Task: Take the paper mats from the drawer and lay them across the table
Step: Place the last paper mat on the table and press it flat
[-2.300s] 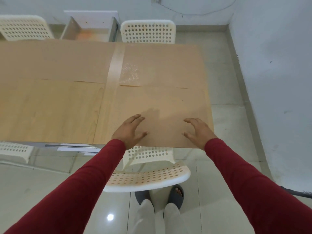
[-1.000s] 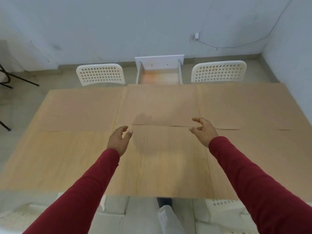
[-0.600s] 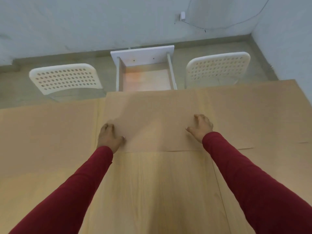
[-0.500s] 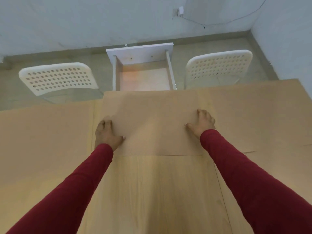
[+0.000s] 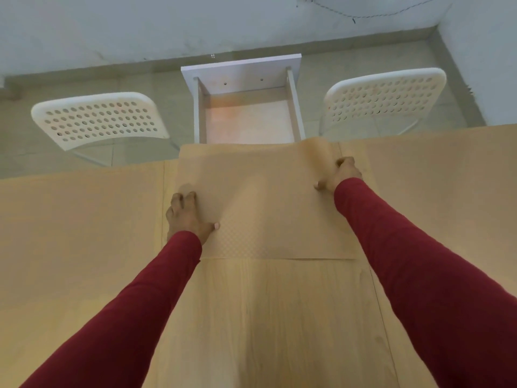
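Tan embossed paper mat (image 5: 265, 203) at table's (image 5: 265, 317) far edge by the open white drawer (image 5: 246, 119): your left hand (image 5: 186, 217) still presses it w/ curled fingers, right hand (image 5: 340, 173) has apparently pinched up its right edge since 0.5 s ago, probably repositioning.

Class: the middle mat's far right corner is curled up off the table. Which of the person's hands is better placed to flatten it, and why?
The right hand. It already grips the paper mat at its right edge, just below the raised corner. The left hand holds the opposite edge, nearer the person.
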